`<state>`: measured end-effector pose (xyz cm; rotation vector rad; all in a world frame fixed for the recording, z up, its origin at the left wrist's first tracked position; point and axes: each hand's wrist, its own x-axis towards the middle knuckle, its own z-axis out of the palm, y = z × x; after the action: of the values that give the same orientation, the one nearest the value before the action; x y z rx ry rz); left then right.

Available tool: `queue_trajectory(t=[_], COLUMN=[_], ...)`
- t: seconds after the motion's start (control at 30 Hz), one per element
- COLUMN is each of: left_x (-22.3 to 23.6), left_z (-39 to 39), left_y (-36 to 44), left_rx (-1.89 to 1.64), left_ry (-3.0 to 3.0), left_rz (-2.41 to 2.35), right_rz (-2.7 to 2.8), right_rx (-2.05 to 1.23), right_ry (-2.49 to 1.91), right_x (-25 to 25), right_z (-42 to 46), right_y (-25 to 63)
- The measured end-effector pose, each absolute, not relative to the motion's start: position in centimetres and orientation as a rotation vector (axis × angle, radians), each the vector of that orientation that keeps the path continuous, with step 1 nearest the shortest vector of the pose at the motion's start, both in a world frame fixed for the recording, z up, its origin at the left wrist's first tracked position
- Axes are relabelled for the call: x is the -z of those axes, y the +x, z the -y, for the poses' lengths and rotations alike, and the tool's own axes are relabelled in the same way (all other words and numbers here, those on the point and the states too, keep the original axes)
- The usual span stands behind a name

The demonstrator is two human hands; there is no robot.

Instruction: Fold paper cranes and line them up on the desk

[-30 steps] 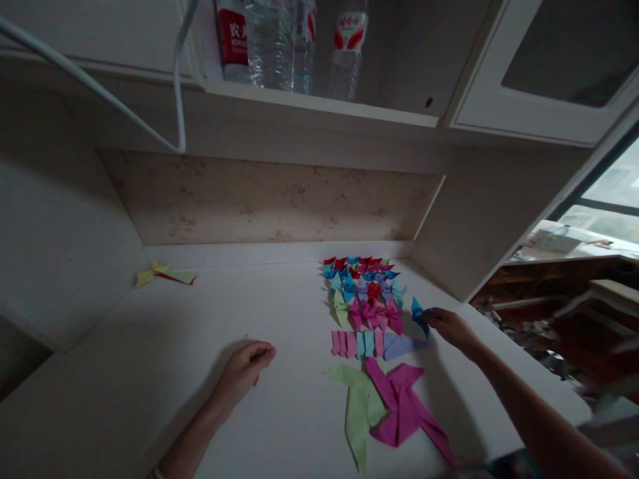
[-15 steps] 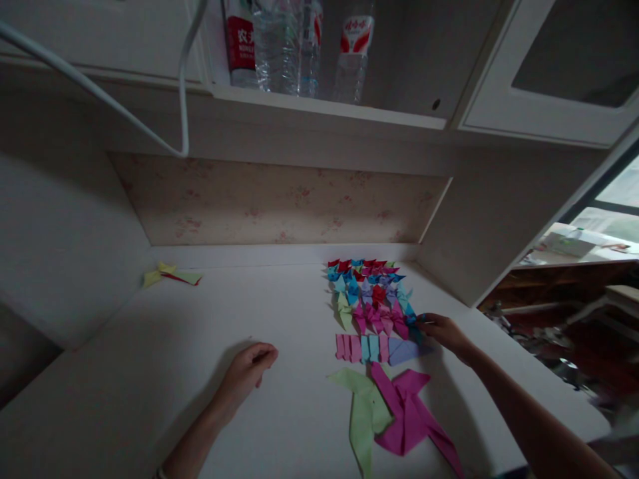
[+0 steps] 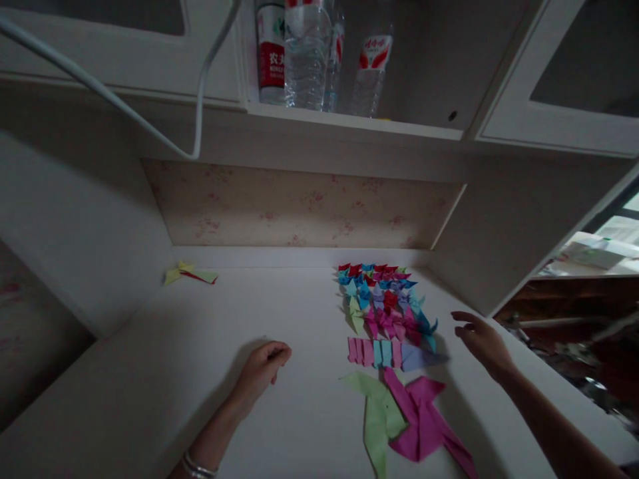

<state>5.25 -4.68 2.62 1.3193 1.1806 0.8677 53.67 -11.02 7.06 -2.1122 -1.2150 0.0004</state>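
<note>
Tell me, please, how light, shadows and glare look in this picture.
Head view: dim overall, brightest at the window on the right; head view: soft shadows beside the left hand and right arm; head view: glints on the clear bottles.

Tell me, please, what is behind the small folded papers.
Behind the small folded papers runs a white strip, with a flowered panel above; they hide the strip's foot there.

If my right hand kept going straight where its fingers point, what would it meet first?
Your right hand would probably meet the right edge of the small folded paper figures first; depth leaves unclear which one.
</note>
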Motion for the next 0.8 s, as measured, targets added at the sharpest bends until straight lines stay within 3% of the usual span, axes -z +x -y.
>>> queue_trajectory(t=[0.07, 0.13, 0.3, 0.43, 0.6, 0.8], left_x=[-2.5, -2.3, -2.0, -2.0, -2.7, -4.8], left_z=[4.6, 4.4, 4.1, 2.4, -3.7, -13.1], left_y=[5.3, 5.4, 5.1, 2.9, -3.2, -11.4], left_rx=[-0.878, -0.891, -0.95, -1.007, -0.953, -0.738], left_ry=[1.302, 1.297, 1.203, 1.167, 1.535, 1.752], left_rz=[-1.172, -1.156, -1.091, -1.124, -1.567, -1.986], right_rz=[1.224, 1.222, 1.275, 1.471, 1.829, 2.011], right_rx=[0.131, 0.052, -0.663, -0.914, -0.822, -0.617], right_ry=[-2.07, -1.933, -1.488, -1.292, -1.232, -1.303], right_x=[-7.8, -7.9, -6.2, -4.5, -2.0, -0.8], right_z=[11.5, 11.7, 10.2, 7.1, 4.8, 4.5], right_y=[50.7, 46.0, 29.7, 19.3, 13.6, 13.0])
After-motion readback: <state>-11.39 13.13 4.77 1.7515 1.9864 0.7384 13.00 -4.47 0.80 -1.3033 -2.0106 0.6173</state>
